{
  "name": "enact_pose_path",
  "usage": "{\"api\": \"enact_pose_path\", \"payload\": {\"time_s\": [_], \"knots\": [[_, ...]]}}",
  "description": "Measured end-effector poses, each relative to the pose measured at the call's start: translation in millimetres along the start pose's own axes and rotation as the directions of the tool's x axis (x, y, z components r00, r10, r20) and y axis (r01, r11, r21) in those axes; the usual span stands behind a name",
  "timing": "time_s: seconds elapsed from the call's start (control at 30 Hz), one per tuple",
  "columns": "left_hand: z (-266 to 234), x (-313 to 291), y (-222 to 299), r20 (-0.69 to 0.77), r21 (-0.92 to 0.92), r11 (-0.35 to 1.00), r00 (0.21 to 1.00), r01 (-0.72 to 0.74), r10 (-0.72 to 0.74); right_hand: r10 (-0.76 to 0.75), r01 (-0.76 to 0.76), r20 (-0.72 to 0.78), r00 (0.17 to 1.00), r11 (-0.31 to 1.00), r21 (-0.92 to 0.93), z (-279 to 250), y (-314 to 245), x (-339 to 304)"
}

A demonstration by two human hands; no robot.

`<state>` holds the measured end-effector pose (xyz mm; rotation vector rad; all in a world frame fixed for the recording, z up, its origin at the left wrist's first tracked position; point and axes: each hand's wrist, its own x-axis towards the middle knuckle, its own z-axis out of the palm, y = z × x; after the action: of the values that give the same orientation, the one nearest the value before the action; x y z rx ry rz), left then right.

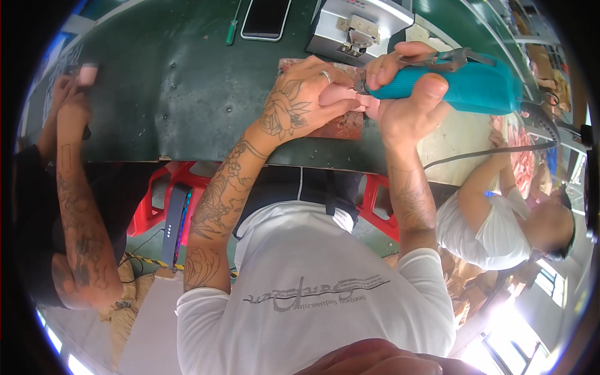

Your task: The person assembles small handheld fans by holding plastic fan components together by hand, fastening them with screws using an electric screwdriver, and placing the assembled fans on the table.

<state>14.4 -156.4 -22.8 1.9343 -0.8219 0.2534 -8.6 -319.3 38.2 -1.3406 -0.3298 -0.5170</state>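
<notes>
The tattooed left forearm [222,181] slants toward 1 o'clock, the left hand [303,94] back upward, fingers bent in a pinch toward 3 o'clock. The right forearm [411,194] points to 12 o'clock; the right hand [403,122] curls in a grip, thumb [432,85] toward 1 o'clock.

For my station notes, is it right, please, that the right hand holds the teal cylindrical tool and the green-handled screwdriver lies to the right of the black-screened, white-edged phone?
Not quite: the head view shows the green-handled screwdriver lying to the left of the black-screened phone. The right hand does hold the teal cylindrical tool.
</notes>
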Motion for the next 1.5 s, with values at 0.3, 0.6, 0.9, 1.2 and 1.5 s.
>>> {"api": "enact_pose_path", "payload": {"time_s": [0.3,0.6,0.9,1.2,1.5], "knots": [[3.7,2.3,-1.5,0.081,0.108,0.991,0.994,-0.081,0.072,-0.014,-0.009,-0.116,0.993,0.979,-0.202,-19.1,-4.4,5.6],[0.7,0.0,5.9,0.125,0.121,0.992,0.992,-0.038,0.023,0.053,-0.073,-0.081,0.995,0.959,-0.274,-23.4,-5.2,2.8],[-0.1,2.6,6.6,0.176,0.188,0.979,0.984,-0.074,0.041,0.076,-0.087,-0.056,0.996,0.964,-0.253,-28.0,13.1,1.8],[0.9,1.3,-0.3,0.213,0.193,0.979,0.977,-0.063,0.021,0.09,-0.079,0.01,0.996,0.917,-0.391,-19.3,9.8,9.6],[2.8,-0.6,4.8,0.085,0.127,0.992,0.996,-0.026,0.015,-0.15,0.125,-0.074,0.986,0.954,-0.273,8.2,31.8,61.5]]}}
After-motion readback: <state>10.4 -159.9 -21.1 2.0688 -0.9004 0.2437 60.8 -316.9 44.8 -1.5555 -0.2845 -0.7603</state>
